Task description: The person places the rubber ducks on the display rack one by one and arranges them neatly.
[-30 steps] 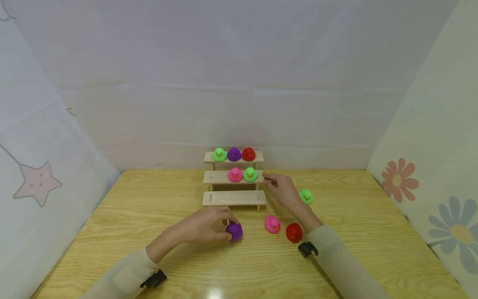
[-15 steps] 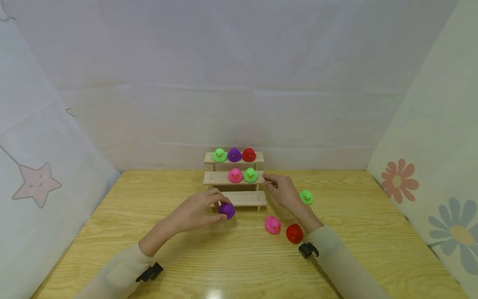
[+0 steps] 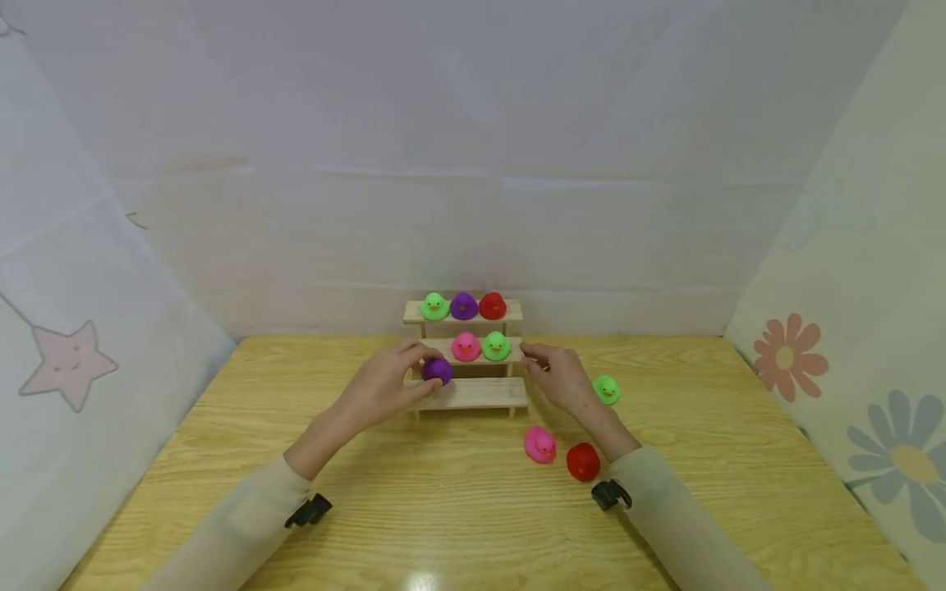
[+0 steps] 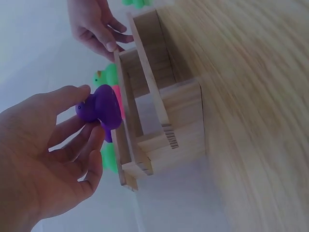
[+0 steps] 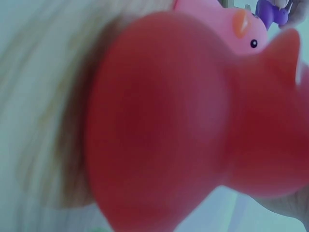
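My left hand (image 3: 378, 389) pinches a purple rubber duck (image 3: 438, 372) between thumb and fingers, at the left side of a three-tier wooden stand (image 3: 480, 396). The left wrist view shows that duck (image 4: 104, 108) close to the stand's middle tier. A pink duck (image 3: 466, 347) and a green duck (image 3: 496, 346) sit side by side on this tier. At its right end, my right hand (image 3: 563, 382) holds the edge of the board with thumb and fingers. Green (image 3: 433, 307), purple (image 3: 463, 307) and red ducks (image 3: 493, 307) line the top tier.
On the table (image 3: 443, 517) lie a pink duck (image 3: 540, 445) and a red duck (image 3: 583, 462), left of my right forearm. Another green duck (image 3: 607, 390) lies just right of my right hand. White cloth (image 3: 473, 205) hangs behind the table.
My left hand has lifted the purple duck from the table and carried it forward and slightly left, up to the stand. The right hand stays at the middle tier's end.
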The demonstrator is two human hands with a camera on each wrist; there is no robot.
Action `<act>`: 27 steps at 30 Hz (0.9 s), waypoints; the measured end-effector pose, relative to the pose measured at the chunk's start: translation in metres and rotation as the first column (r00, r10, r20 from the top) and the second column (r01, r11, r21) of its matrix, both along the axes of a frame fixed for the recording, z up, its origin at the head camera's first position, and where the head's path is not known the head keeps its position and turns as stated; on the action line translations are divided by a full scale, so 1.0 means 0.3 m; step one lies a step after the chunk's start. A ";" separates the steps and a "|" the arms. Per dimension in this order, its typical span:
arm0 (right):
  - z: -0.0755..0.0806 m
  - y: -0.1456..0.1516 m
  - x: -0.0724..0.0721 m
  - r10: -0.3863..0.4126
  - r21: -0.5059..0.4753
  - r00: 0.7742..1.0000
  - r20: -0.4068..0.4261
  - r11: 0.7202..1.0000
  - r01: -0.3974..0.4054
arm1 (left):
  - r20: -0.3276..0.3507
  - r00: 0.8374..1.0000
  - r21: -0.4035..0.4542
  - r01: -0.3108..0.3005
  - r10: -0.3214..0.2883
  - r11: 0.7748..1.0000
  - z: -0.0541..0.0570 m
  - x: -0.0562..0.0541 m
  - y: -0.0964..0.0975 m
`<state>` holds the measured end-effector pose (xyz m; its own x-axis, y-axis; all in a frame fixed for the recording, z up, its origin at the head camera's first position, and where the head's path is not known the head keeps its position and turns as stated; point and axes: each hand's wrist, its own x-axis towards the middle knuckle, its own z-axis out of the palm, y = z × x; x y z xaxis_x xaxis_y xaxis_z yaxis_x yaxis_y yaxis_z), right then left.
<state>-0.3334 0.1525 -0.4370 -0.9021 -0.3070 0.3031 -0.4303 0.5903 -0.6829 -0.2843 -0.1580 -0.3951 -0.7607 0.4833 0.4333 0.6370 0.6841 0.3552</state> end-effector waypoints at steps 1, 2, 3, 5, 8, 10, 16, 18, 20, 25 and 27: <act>0.000 0.001 0.000 0.001 -0.003 1.000 0.003 1.000 -0.001 | -0.008 1.000 0.004 -0.005 0.005 1.000 -0.003 -0.010 0.000; 0.000 0.002 0.000 0.002 -0.003 1.000 0.005 1.000 -0.002 | -0.010 1.000 0.006 -0.011 0.011 1.000 -0.003 -0.019 0.002; 0.001 0.002 0.000 0.002 -0.004 1.000 0.009 1.000 -0.001 | -0.011 1.000 0.011 -0.013 0.013 1.000 -0.005 -0.027 0.003; -0.001 0.003 0.001 0.004 -0.006 1.000 0.017 1.000 -0.004 | -0.004 1.000 0.025 -0.014 0.014 1.000 -0.007 -0.041 0.003; -0.005 0.002 0.000 0.003 -0.006 1.000 0.018 1.000 -0.003 | 0.015 1.000 0.047 -0.023 0.023 0.999 -0.006 -0.056 0.002; -0.006 0.002 -0.001 0.004 -0.006 1.000 0.008 1.000 -0.004 | 0.018 0.999 0.050 -0.034 0.033 0.998 -0.008 -0.066 -0.002; -0.001 -0.001 0.001 0.003 -0.006 1.000 0.011 1.000 -0.003 | 0.022 0.999 0.077 -0.048 0.046 0.996 -0.013 -0.087 -0.015; -0.001 -0.001 0.002 0.000 -0.008 1.000 0.015 1.000 0.000 | 0.029 0.999 0.092 -0.039 0.036 0.995 -0.018 -0.097 -0.017; -0.001 -0.001 0.002 -0.004 -0.007 1.000 0.014 1.000 0.004 | 0.036 0.999 0.103 -0.033 0.029 0.994 -0.023 -0.108 -0.018; -0.003 0.001 0.002 -0.010 -0.002 1.000 0.014 1.000 0.010 | 0.042 0.997 0.101 -0.061 0.057 0.993 -0.034 -0.126 -0.011; -0.003 0.000 0.001 -0.006 -0.001 1.000 0.011 1.000 0.006 | 0.048 0.996 0.099 -0.083 0.078 0.992 -0.036 -0.129 -0.008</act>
<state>-0.3331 0.1526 -0.4378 -0.9075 -0.3009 0.2931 -0.4187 0.5924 -0.6883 -0.3231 -0.1605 -0.4058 -0.8145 0.3752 0.4424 0.5638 0.6916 0.4514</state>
